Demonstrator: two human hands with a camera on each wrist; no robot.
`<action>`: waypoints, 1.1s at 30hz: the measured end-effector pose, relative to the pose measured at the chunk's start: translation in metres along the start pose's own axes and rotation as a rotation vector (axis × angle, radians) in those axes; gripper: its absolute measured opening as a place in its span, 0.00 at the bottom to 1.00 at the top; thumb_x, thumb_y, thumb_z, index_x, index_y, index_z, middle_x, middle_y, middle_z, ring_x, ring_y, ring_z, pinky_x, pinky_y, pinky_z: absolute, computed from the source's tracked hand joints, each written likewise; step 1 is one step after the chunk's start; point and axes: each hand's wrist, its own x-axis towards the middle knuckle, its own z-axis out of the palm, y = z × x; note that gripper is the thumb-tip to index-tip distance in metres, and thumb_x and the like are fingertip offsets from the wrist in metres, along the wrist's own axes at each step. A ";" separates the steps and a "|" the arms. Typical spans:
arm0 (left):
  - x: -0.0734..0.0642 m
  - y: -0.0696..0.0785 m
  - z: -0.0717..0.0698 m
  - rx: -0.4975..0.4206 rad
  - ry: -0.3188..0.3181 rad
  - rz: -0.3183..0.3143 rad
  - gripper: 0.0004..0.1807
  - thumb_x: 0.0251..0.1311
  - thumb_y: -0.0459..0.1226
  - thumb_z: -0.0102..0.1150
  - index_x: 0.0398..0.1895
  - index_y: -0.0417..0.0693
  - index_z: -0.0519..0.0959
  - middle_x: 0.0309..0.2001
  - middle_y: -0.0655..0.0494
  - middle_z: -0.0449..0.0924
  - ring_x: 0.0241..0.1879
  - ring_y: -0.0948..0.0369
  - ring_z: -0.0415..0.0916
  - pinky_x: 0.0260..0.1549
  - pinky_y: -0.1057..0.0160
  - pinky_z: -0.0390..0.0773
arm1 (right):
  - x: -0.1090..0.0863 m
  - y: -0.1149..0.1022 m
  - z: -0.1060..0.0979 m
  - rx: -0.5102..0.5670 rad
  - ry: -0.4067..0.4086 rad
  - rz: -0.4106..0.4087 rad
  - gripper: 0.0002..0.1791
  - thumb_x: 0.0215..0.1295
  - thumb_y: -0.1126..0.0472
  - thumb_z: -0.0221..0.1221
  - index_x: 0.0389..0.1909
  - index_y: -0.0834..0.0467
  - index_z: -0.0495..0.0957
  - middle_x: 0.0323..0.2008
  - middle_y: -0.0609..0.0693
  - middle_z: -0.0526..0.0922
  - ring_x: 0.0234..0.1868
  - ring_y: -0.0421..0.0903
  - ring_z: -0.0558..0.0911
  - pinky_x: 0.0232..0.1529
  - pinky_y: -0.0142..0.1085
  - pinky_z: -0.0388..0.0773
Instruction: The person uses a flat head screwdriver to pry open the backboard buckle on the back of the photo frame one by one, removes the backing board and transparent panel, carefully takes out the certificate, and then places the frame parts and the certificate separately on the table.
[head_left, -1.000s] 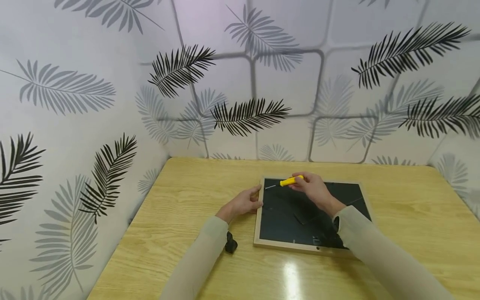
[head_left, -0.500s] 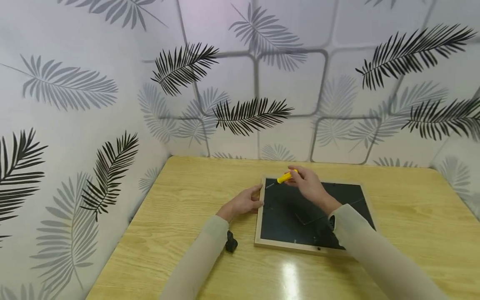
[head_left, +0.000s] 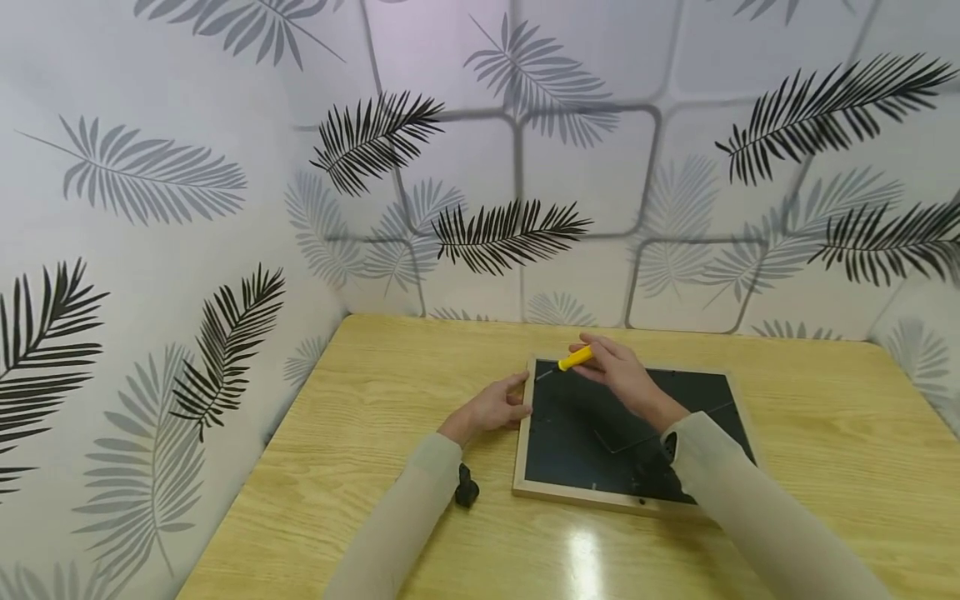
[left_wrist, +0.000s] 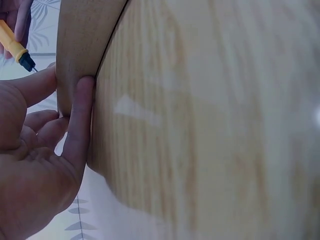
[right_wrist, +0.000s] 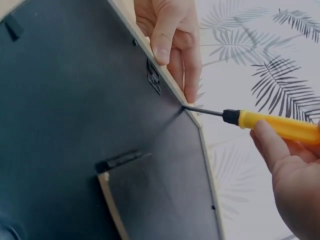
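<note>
A picture frame (head_left: 570, 493) with a pale wooden rim lies on the table, its black backing (head_left: 562, 433) facing up. My right hand (head_left: 622, 375) grips a yellow-handled screwdriver (head_left: 576, 358), slanted down to the left. In the right wrist view the metal shaft (right_wrist: 205, 111) meets the inner edge of the rim near a corner. My left hand (head_left: 487, 410) holds the frame's left side, thumb over the rim and other fingers along the outer side, close to the screwdriver's tip. A black metal hanger (right_wrist: 153, 77) sits on the backing beside the left thumb.
A stand leg (right_wrist: 117, 200) with a black hinge (right_wrist: 120, 161) lies on the backing. On the wooden table (head_left: 375, 417), a small black object (head_left: 466, 487) is beside my left forearm. A leaf-patterned wall (head_left: 465, 167) rises behind the table.
My right hand has shifted slightly and the screwdriver's handle slants more steeply than a second ago, its tip staying by the left rim. The left hand keeps its place on the frame.
</note>
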 end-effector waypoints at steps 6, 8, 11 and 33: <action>0.002 -0.001 0.002 -0.014 0.036 -0.028 0.40 0.64 0.32 0.56 0.75 0.50 0.48 0.63 0.44 0.68 0.50 0.53 0.77 0.43 0.55 0.79 | 0.004 -0.002 0.006 -0.020 0.050 -0.001 0.26 0.75 0.54 0.45 0.62 0.71 0.65 0.60 0.66 0.67 0.59 0.60 0.71 0.51 0.35 0.73; 0.002 -0.001 0.002 -0.017 0.036 -0.030 0.39 0.65 0.31 0.55 0.75 0.50 0.48 0.61 0.44 0.70 0.49 0.53 0.78 0.43 0.55 0.79 | 0.008 -0.004 0.009 -0.057 0.060 -0.005 0.26 0.73 0.52 0.47 0.59 0.70 0.69 0.59 0.66 0.69 0.57 0.59 0.74 0.50 0.36 0.74; 0.001 0.000 0.002 -0.024 0.026 -0.030 0.38 0.65 0.31 0.54 0.75 0.49 0.48 0.54 0.41 0.76 0.47 0.53 0.79 0.43 0.55 0.78 | 0.013 -0.008 0.013 -0.089 0.061 -0.009 0.26 0.73 0.51 0.48 0.57 0.70 0.71 0.58 0.67 0.70 0.56 0.60 0.75 0.49 0.37 0.75; 0.004 0.000 -0.001 -0.023 0.010 -0.027 0.38 0.65 0.31 0.54 0.75 0.46 0.49 0.50 0.41 0.78 0.46 0.53 0.79 0.42 0.55 0.79 | 0.042 -0.021 0.036 -0.087 0.076 0.035 0.26 0.71 0.53 0.51 0.59 0.69 0.71 0.56 0.66 0.73 0.54 0.58 0.77 0.46 0.40 0.77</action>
